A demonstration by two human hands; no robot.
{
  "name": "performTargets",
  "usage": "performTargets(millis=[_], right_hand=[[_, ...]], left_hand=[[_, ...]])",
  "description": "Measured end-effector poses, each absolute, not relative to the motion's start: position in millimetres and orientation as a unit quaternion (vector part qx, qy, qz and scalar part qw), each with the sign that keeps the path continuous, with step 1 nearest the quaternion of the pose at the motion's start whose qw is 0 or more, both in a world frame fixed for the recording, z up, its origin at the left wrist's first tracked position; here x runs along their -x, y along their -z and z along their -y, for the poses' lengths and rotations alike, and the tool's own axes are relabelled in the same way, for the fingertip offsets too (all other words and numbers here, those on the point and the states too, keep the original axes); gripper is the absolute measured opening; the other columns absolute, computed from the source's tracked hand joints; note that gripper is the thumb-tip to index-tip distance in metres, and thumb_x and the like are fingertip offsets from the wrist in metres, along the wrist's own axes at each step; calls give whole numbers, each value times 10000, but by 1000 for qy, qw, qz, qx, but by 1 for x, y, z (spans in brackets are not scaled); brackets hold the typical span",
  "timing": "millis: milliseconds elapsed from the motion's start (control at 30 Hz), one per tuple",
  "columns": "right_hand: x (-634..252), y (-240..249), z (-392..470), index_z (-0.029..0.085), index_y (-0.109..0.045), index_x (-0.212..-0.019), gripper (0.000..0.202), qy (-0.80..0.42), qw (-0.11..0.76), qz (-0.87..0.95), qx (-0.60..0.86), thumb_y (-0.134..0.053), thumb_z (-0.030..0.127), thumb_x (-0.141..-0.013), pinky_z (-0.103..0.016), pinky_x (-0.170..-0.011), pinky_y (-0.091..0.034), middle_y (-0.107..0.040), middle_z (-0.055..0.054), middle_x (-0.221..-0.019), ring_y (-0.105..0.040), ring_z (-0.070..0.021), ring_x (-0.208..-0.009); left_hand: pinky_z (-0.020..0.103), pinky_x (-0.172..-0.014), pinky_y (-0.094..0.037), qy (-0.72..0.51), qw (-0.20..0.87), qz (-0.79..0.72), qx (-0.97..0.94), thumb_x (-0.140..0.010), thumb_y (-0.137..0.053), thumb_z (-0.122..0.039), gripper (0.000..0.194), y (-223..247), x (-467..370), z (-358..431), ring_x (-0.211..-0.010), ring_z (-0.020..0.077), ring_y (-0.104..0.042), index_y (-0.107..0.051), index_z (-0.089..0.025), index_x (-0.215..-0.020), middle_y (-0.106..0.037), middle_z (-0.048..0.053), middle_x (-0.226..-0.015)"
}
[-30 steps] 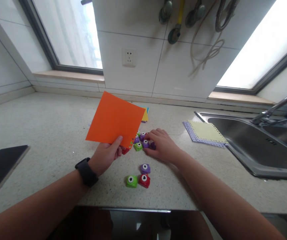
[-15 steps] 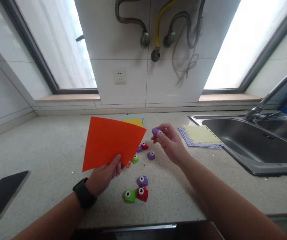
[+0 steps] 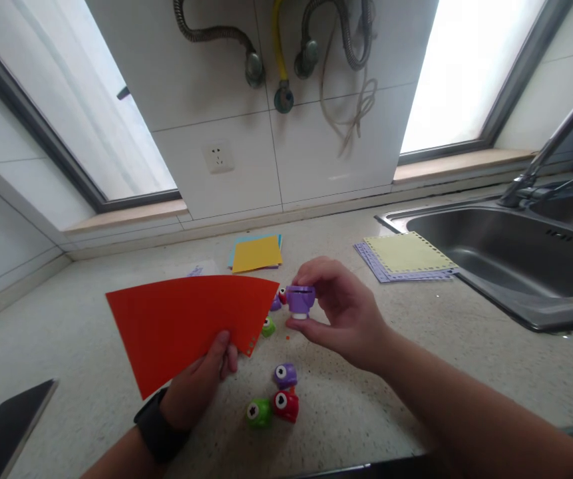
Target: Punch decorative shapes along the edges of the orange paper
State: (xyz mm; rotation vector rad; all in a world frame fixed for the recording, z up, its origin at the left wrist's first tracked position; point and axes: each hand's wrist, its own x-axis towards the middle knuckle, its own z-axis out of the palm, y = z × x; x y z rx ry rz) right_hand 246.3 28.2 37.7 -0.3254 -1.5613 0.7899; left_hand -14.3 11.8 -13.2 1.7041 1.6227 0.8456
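My left hand (image 3: 201, 386) pinches the near edge of an orange paper sheet (image 3: 186, 322), held nearly flat above the counter; small holes run along its right edge. My right hand (image 3: 341, 313) holds a small purple paper punch (image 3: 300, 301) between thumb and fingers, just right of the sheet's corner. Below them on the counter lie a purple punch (image 3: 285, 374), a green punch (image 3: 258, 411) and a red punch (image 3: 286, 404). More punches sit behind, partly hidden by the sheet and my hand, among them a green one (image 3: 267, 326).
A yellow and blue paper stack (image 3: 256, 253) lies toward the wall. Yellow and lilac punched sheets (image 3: 406, 256) rest beside the steel sink (image 3: 516, 259) at right. A dark flat object (image 3: 1, 432) lies at the near left. Hoses hang on the tiled wall.
My right hand picked a purple punch from the group and raised it beside the sheet's right corner. The orange sheet tipped flatter. The camera view shifted upward and left.
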Motion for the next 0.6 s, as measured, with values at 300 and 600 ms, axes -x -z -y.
performTargets(millis=[300,600], right_hand=[[-246,-42,-21,279,-610,-1087,449,-289,648,689,146,-876,148,-750,-336,-746,-540,-593,-28,-995,-596,-187,-899],[-244,-39,-20,269,-612,-1093,511,-318,638,690,123,-899,100,-705,-312,-749,-542,-592,-21,-998,-592,-165,-871]], left_hand=[[349,-649,-481,-319,284,-618,-660,-919,-288,-771,719,6,10,-10,-572,220,-561,-562,-258,-496,-528,24,-516],[354,-684,-478,-295,269,-614,-681,-962,-294,-679,657,8,16,-9,-630,232,-601,-584,-258,-549,-578,29,-573]])
